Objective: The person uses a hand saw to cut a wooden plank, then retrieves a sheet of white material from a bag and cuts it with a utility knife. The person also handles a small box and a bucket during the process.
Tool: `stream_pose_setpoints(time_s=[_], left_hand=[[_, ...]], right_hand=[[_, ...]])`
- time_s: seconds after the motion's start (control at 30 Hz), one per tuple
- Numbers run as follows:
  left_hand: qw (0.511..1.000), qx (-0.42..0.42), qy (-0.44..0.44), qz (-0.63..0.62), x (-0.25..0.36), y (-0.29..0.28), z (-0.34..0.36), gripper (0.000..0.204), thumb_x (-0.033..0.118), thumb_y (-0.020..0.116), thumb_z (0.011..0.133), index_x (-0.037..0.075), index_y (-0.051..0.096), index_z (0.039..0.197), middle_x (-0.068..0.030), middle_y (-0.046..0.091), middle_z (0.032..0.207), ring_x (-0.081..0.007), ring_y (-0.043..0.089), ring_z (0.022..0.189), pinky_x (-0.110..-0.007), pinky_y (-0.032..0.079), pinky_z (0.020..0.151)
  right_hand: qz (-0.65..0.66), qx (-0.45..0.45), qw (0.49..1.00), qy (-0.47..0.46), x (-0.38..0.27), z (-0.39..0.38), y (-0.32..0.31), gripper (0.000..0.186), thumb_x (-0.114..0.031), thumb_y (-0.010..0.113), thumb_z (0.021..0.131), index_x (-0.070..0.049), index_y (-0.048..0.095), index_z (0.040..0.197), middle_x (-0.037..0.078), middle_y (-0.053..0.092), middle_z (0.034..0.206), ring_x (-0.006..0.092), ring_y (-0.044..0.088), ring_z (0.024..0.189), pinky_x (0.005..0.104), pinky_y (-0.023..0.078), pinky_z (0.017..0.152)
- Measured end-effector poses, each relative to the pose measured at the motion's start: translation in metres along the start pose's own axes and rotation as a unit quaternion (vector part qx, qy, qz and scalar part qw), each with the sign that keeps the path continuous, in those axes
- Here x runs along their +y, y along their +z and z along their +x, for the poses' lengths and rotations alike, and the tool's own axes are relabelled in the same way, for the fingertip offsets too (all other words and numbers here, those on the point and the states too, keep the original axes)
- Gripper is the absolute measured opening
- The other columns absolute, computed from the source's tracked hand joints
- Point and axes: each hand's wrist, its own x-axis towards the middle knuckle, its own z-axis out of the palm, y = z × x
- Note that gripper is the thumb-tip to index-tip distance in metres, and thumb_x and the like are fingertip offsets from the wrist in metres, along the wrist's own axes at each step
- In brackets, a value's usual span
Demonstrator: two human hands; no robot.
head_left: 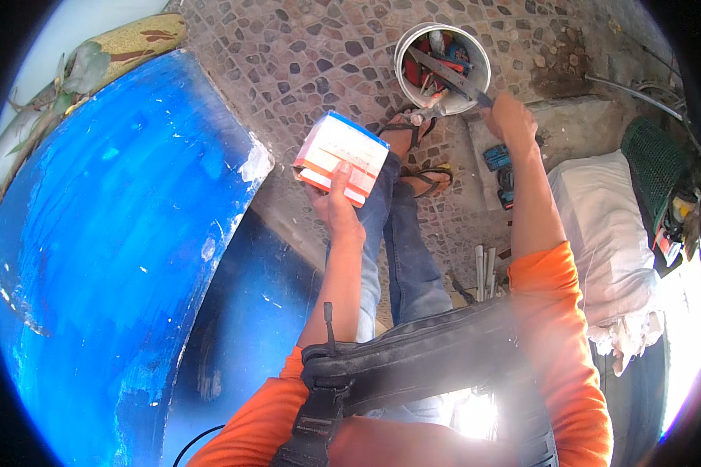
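Observation:
My left hand [337, 204] is closed around a cardboard box [344, 152], white with orange bands and a blue edge. The thumb presses on the box's printed face. To the right, my right hand [511, 121] grips the dark handle of a long flat-bladed tool [449, 75]. Its grey metal blade slants up and left over a white bucket [485, 70]. Red, blue and dark tools lie inside that bucket, partly hidden by the blade; their exact kinds cannot be made out.
A blue painted surface [117, 233] fills the left side. A teal-and-black power tool [497, 158] lies on the low concrete ledge [576, 117]. Beyond my right arm are a white sack [600, 226] and green mesh [651, 159]. My sandalled feet [424, 182] stand on stone-patterned floor.

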Motion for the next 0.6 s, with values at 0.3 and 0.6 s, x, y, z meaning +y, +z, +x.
stream_pose_setpoints(time_s=[0.3, 0.6], left_hand=[[0.999, 0.004, -0.028, 0.016, 0.004, 0.007, 0.002, 0.09, 0.014, 0.083, 0.088, 0.001, 0.03, 0.159, -0.0168, 0.053, 0.147, -0.0268, 0.057, 0.133, -0.04, 0.048, 0.111], [0.999, -0.006, -0.031, 0.026, 0.006, 0.011, 0.004, 0.089, 0.013, 0.082, 0.088, -0.001, 0.03, 0.159, -0.0167, 0.053, 0.146, -0.0265, 0.057, 0.132, -0.04, 0.048, 0.11]], right_hand=[[0.102, 0.026, 0.987, -0.121, -0.054, -0.095, 0.008, 0.029, -0.012, 0.057, 0.095, -0.007, 0.064, 0.122, 0.022, 0.076, 0.106, 0.0444, 0.073, 0.102, 0.055, 0.058, 0.086], [0.125, -0.088, 0.978, -0.139, -0.01, -0.036, 0.015, 0.035, -0.012, 0.059, 0.091, -0.008, 0.067, 0.126, 0.026, 0.074, 0.106, 0.0448, 0.071, 0.104, 0.054, 0.055, 0.089]])
